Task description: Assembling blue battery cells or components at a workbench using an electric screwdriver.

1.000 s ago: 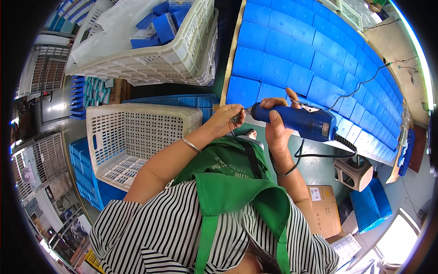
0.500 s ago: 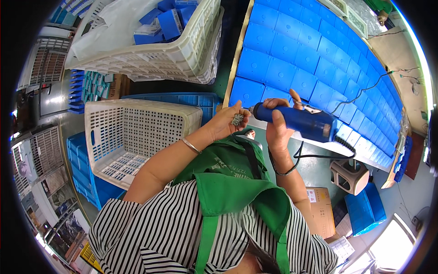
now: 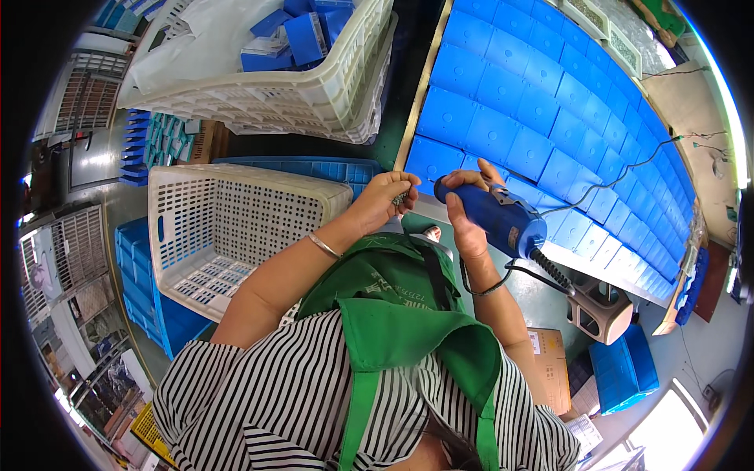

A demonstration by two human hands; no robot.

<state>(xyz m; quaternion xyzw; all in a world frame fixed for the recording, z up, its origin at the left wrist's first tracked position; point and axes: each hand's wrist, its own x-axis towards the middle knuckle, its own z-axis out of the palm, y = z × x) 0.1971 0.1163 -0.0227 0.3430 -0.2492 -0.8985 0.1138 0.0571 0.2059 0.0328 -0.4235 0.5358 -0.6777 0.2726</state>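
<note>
My left hand (image 3: 380,202) is closed around a small pile of metal screws (image 3: 400,198), part of which shows between the fingers. In my right hand (image 3: 470,234) is a blue electric screwdriver (image 3: 509,223), its nose pointing left toward the blue panels' near corner and its cord trailing from the rear end. Whether the bit touches a panel I cannot tell. Rows of flat blue square boxes (image 3: 488,119) cover the table beyond my hands, each with a faint round mark on top. The left hand hovers just left of the screwdriver's nose.
A white perforated crate (image 3: 250,174) stands at my left on blue bins (image 3: 140,292). Behind it, another white crate (image 3: 330,94) holds loose blue boxes (image 3: 305,38). A beige stool (image 3: 600,311), a carton (image 3: 551,367) and a blue bin (image 3: 624,375) are at the right.
The screwdriver's rear end has swung nearer to me, and its nose has dipped toward the blue boxes. My left hand has moved slightly left, its fingers curling over the screws.
</note>
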